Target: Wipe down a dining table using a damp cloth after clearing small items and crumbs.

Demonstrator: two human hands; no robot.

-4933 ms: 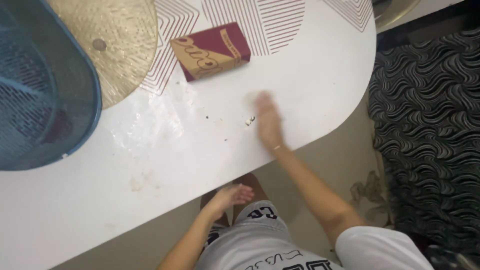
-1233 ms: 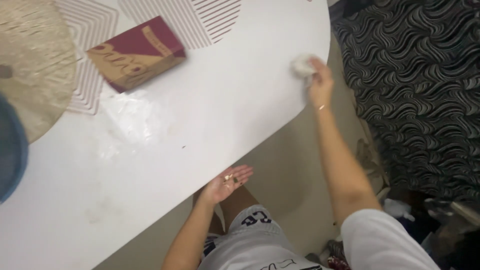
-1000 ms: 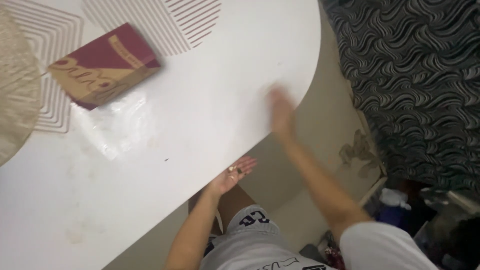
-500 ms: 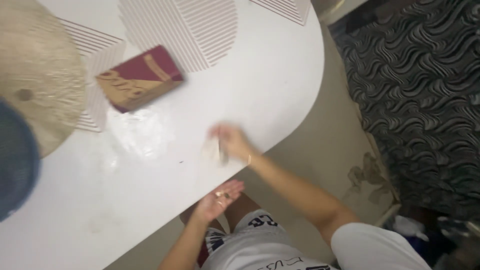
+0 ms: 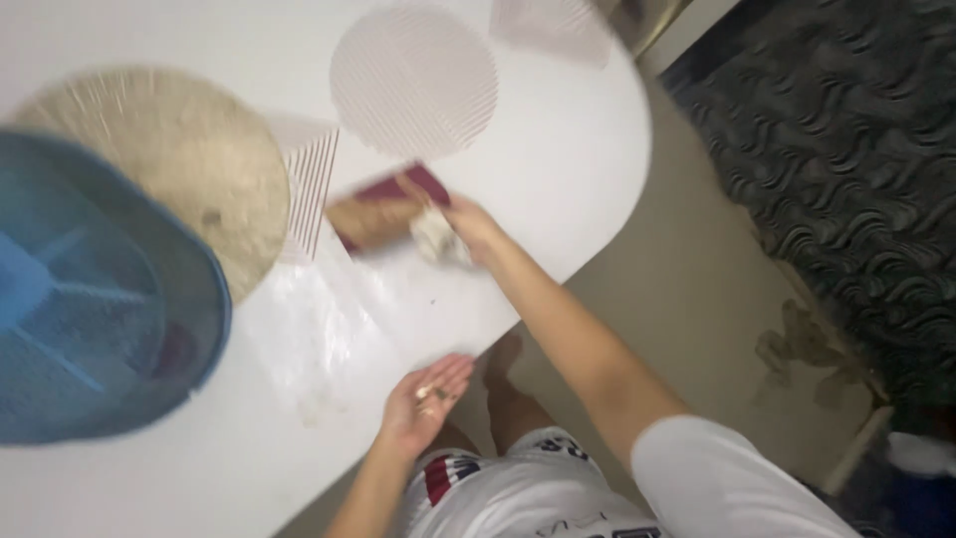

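Head view: the right hand (image 5: 470, 225) grips a crumpled white cloth (image 5: 434, 236) on the white table (image 5: 558, 149), touching the maroon box (image 5: 378, 209). The left hand (image 5: 423, 399), cupped open at the table's near edge, holds small crumbs (image 5: 429, 393). A blue mesh cover (image 5: 90, 309) stands well left.

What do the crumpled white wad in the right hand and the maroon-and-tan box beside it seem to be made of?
The crumpled white wad, held in the right hand, looks like soft tissue paper or thin cloth: irregular creases, matte; blur leaves it open. The maroon-and-tan box looks like printed cardboard: flat faces, dull finish.
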